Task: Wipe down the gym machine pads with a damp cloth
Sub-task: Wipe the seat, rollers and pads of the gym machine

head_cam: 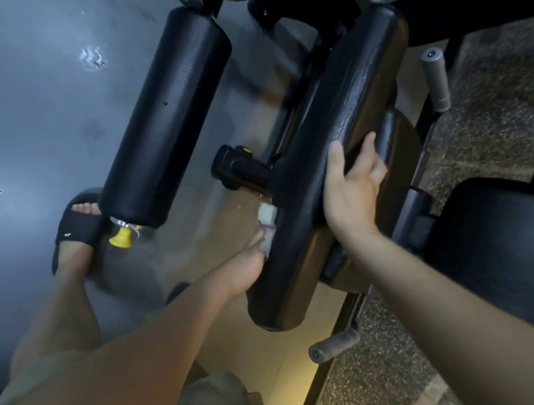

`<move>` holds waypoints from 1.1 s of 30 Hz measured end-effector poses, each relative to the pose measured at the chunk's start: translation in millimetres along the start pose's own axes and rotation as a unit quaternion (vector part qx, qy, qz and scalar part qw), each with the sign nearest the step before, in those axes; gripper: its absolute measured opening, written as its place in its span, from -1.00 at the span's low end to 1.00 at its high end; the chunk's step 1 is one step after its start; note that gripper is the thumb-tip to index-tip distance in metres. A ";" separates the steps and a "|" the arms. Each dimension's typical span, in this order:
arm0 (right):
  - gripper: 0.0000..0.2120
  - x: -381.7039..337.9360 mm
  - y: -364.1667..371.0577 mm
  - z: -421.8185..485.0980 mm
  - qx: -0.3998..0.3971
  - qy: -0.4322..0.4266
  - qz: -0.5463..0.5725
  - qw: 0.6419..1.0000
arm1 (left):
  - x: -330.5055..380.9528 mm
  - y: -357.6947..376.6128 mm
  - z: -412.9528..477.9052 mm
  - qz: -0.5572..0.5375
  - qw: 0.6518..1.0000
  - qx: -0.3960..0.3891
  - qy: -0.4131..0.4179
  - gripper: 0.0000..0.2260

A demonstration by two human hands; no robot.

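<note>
Midway through the wiping step, by the look of it: pressing the white cloth with the left hand against the left flank of the long pad, low on its near half. Left fingers mostly tucked behind pad and cloth; no telling whether curled round the cloth or flat on it. Steadying the same pad from above with the right hand, thumb on the top face, fingers curled over the far edge in a grip. Next, probably: dragging the cloth along the flank toward the far end, flat and firmly pressed, then over the top face after lifting the right hand clear. Likely yet to do: the roller pad to the left and the seat pad to the right, neither touched by hand or cloth.
</note>
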State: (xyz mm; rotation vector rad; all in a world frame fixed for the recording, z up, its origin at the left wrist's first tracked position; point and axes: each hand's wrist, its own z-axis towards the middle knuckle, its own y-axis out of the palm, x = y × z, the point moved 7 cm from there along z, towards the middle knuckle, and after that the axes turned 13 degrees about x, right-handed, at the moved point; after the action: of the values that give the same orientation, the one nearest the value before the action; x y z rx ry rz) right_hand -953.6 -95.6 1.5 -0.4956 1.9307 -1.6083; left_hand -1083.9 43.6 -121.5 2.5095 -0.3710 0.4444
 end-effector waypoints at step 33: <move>-0.31 10.1 14.3 -22.2 0.120 0.004 0.018 0.993 | -29.5 19.8 -83.2 0.147 0.964 0.089 0.205 -0.31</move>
State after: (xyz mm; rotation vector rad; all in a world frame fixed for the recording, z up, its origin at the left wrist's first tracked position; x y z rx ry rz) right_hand -974.5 -81.8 -11.9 -0.3545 1.7117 -1.7907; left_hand -1137.0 79.8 -57.8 2.4520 -0.5598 1.1378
